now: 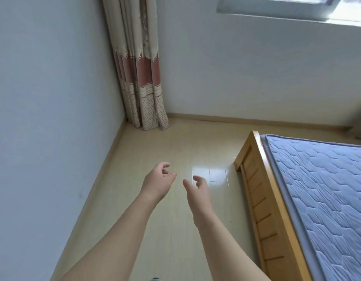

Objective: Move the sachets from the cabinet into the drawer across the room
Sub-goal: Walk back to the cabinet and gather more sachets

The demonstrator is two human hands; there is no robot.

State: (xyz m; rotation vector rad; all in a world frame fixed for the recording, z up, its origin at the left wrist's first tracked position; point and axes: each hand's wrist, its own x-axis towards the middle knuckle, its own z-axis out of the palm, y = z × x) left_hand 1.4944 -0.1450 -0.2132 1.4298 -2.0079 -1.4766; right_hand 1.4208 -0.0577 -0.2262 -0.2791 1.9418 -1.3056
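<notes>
Loosely curled fingers [165, 164] are seen on left hand [157, 181] and right hand [198, 196] — nothing is gripped or touched; both are held over the floor [155, 142], beside the bed frame [264, 199].

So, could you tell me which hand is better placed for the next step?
Neither clearly: the left hand and right hand are both empty, side by side above the floor; nothing to grasp shows.

Mattress [317, 199] and window [277, 6] partly beyond right and top edges.
</notes>
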